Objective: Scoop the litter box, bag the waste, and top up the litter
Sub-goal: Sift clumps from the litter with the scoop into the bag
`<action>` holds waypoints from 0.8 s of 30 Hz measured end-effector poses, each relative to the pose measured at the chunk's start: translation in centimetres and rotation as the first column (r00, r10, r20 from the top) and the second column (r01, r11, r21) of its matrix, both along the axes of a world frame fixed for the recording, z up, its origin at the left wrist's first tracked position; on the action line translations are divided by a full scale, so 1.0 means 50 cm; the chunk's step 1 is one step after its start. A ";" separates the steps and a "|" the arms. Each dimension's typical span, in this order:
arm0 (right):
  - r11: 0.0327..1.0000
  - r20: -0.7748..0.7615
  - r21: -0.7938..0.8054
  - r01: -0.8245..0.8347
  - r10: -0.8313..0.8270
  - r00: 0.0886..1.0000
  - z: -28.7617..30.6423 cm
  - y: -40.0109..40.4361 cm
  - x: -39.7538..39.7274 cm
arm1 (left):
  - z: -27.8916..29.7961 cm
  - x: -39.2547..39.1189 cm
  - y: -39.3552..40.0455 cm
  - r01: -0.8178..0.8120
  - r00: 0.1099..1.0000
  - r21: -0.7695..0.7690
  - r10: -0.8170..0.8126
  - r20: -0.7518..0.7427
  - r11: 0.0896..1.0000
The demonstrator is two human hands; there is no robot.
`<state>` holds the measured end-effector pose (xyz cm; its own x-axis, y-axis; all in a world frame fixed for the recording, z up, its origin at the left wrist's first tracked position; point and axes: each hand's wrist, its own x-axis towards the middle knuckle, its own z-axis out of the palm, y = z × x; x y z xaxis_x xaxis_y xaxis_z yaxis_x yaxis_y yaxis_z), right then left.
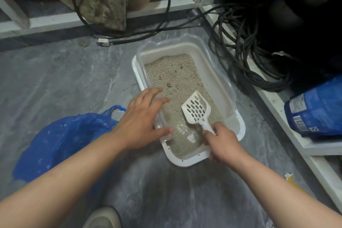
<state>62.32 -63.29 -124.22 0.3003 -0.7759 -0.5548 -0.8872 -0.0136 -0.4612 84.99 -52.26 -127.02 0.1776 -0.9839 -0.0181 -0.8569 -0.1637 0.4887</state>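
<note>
A white litter box [185, 162] with a clear upper rim sits on the grey floor, filled with beige litter [175, 74]. A small dark clump [168, 84] lies in the litter near the left wall. My right hand [221, 141] grips the handle of a white slotted scoop [196, 109], whose empty head is raised over the litter. My left hand [142, 118] rests with spread fingers on the box's left rim. A crumpled blue plastic bag [63, 140] lies on the floor left of the box.
A blue litter bag [318, 111] leans on the white ledge at right. Black cables [246, 57] coil behind the box on the right. A beige pot with a dirty cloth [107, 0] stands at the back. My shoe [103, 217] is at the bottom.
</note>
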 end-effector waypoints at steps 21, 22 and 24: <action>0.981 -0.300 0.125 0.149 -0.106 0.948 0.114 -0.122 0.016 | -0.027 0.078 -0.090 0.135 0.985 0.052 -0.128 -0.120 0.990; 0.976 -0.301 0.151 0.156 -0.105 0.948 0.110 -0.121 0.019 | -0.027 0.076 -0.095 0.138 0.985 0.046 -0.132 -0.115 0.989; 0.960 -0.292 0.205 0.188 -0.124 0.948 0.097 -0.121 0.022 | -0.027 0.072 -0.096 0.140 0.984 0.044 -0.134 -0.114 0.989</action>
